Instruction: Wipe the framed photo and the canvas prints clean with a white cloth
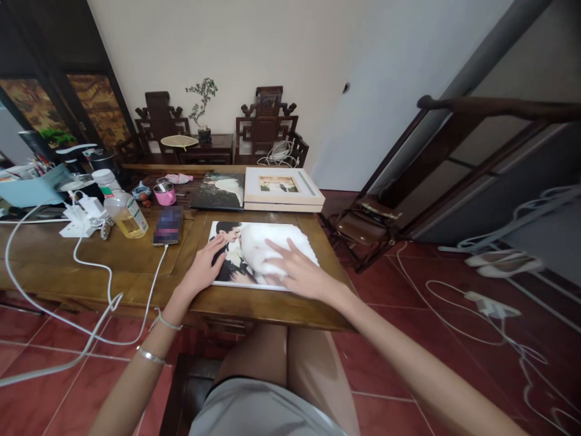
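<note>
**Both hands down on the photo print, fingers spread**

Our left hand (pixel 202 266) rests on the left edge of the photo print (pixel 236 266), thumb and fingers apart. Our right hand (pixel 302 274) is splayed wide over its right part. Print lies flat on the wooden table (pixel 267 307), near edge, between and under our hands. Looks: figure in dark jacket at left, big soft-edged white area (pixel 253 239) at right; can't tell if that's cloth or image.

Text: bottle (pixel 129 212) left of our left hand has a label, too small to read; phone (pixel 167 227) screen is pixelated.

Around, left to right: blue organizer (pixel 36 191), white plugs (pixel 84 218), charging cable (pixel 157 272) just left of our left wrist, pink cup (pixel 164 194). Beyond our hands: dark picture panel (pixel 206 194), white-framed picture (pixel 308 192). Right of our right hand: chair with brown bag (pixel 365 227).
</note>
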The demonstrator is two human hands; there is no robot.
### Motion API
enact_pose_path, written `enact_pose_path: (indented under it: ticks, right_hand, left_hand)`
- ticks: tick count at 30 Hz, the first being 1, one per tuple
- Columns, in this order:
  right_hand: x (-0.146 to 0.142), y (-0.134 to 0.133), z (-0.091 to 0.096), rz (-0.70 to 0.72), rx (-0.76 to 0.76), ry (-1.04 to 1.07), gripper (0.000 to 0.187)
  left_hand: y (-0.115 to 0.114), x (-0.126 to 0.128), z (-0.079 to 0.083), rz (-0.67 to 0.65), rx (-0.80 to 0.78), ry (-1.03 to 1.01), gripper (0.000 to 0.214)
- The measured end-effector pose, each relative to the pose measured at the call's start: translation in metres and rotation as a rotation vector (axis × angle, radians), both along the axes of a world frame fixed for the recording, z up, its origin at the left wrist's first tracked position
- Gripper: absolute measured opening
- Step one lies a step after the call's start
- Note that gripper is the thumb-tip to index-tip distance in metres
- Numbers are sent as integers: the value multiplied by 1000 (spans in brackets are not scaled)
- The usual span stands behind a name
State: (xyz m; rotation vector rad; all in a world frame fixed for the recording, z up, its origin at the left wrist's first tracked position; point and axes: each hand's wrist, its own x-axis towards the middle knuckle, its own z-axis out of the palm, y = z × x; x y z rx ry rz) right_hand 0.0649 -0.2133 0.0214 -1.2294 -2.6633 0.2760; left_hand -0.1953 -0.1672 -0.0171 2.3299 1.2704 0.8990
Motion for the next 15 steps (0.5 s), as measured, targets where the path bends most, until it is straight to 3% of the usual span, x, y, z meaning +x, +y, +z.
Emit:
enact_pose_path:
  ticks: [4, 7, 10, 15]
  right_hand:
    - [-9, 67, -3, -130, 29, -26, 47]
    - [-18, 77, -3, -176, 42, -25, 49]
    - [-26, 45, -1, -110, 42, -14, 47]
    - [-31, -43, 5, 46, -28, -3, 54]
  left_hand:
    - [0, -1, 1, -9, -4, -20, 42]
    - [0, -1, 1, 0, 3, -26, 41]
    - [1, 0, -1, 4, 6, -36, 40]
    - [0, 2, -2, 3, 8, -39, 41]
